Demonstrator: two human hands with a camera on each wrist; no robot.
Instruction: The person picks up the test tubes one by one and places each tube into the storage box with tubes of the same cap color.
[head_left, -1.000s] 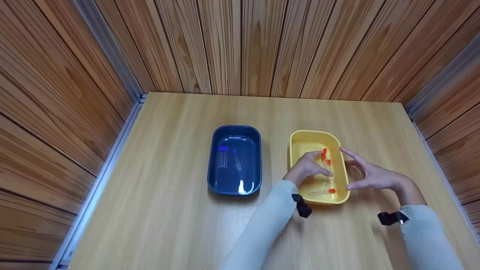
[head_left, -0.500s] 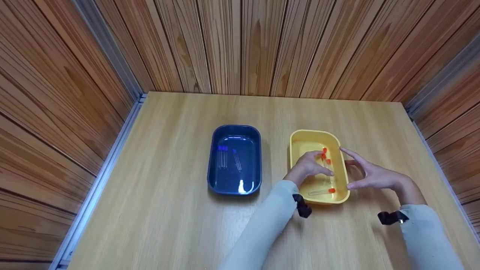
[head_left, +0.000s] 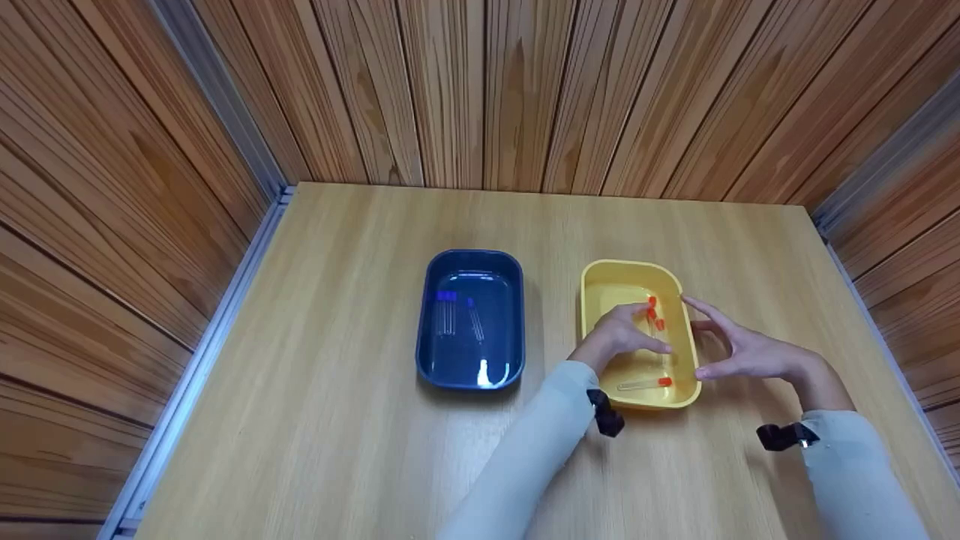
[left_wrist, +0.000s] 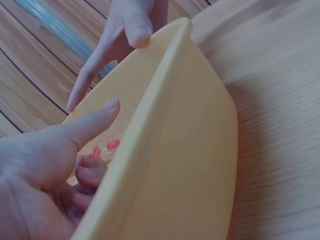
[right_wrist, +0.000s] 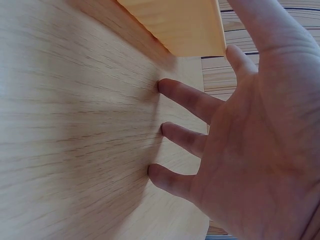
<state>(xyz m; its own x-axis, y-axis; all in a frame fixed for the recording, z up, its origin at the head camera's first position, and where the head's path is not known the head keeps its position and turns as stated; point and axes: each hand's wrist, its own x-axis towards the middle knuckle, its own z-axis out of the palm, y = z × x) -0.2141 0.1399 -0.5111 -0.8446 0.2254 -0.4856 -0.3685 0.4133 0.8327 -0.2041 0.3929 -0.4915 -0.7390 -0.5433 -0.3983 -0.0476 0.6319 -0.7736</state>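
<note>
My left hand (head_left: 619,330) reaches over the near-left rim into the yellow tray (head_left: 611,289). Its thumb stands apart from the fingers, which bend down beside several clear test tubes with orange-red caps (left_wrist: 113,144). Contact with those tubes is partly hidden. One more orange-capped test tube (head_left: 641,385) lies near the tray's front. My right hand (head_left: 757,352) is spread at the tray's right side, thumb and index finger touching the rim. Its other fingertips (right_wrist: 167,172) rest on the tabletop.
Left of the yellow tray stands a dark blue tray (head_left: 469,364) holding several purple-capped test tubes (head_left: 446,315), one lying apart from the others. Wood-panelled walls (head_left: 517,97) border the table (head_left: 337,360) at the back and sides.
</note>
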